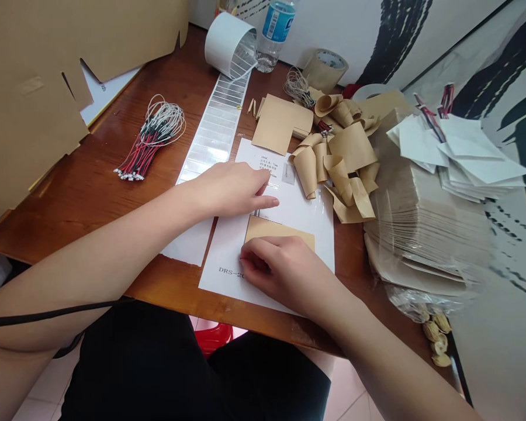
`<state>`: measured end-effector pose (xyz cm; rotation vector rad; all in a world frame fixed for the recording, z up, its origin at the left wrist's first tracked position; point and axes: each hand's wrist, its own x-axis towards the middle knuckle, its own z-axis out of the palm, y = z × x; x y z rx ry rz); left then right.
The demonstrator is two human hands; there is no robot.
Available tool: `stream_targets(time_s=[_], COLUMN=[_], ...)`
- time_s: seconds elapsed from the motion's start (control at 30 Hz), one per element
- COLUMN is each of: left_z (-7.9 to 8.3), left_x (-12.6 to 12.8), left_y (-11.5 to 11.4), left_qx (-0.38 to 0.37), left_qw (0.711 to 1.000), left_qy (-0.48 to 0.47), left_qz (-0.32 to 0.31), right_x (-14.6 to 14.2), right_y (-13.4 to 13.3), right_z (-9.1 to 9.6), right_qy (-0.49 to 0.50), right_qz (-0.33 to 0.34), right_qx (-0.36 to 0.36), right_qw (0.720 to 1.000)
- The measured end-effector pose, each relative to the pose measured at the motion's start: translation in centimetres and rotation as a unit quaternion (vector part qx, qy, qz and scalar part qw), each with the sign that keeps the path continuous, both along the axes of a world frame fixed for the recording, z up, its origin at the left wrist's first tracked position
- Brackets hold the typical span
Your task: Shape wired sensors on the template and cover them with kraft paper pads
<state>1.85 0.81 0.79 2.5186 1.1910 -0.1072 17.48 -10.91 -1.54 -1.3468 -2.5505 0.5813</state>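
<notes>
My left hand (232,188) lies on the white printed sheet (302,204), fingers together and stretched toward a small brown paper envelope (284,229), fingertips at its upper left corner. My right hand (284,270) rests on the envelope's lower left edge, its fingers curled and pressing the envelope flat against the sheet. The envelope lies flat in the middle of the wooden table (96,193), just in front of me.
A strip of white labels (214,128) runs back to its roll (230,44). A red-and-white wire bundle (151,137) lies left. Curled brown paper pieces (337,158), a bagged stack of envelopes (425,228), white cards (469,158), a tape roll (326,69), a bottle (275,32) and cardboard (30,88) surround them.
</notes>
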Motion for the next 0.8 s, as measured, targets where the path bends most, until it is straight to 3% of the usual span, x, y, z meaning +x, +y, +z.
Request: stream_targets(time_s=[0.8], left_z=[0.09], left_x=[0.01], left_y=[-0.06], left_qx=[-0.002], left_qw=[1.0], left_qy=[0.002], left_qz=[0.003], right_x=[0.2], right_y=[0.0], right_z=[-0.23], right_qy=[0.026], right_qz=[0.004], right_qx=[0.021], right_qw=[0.999])
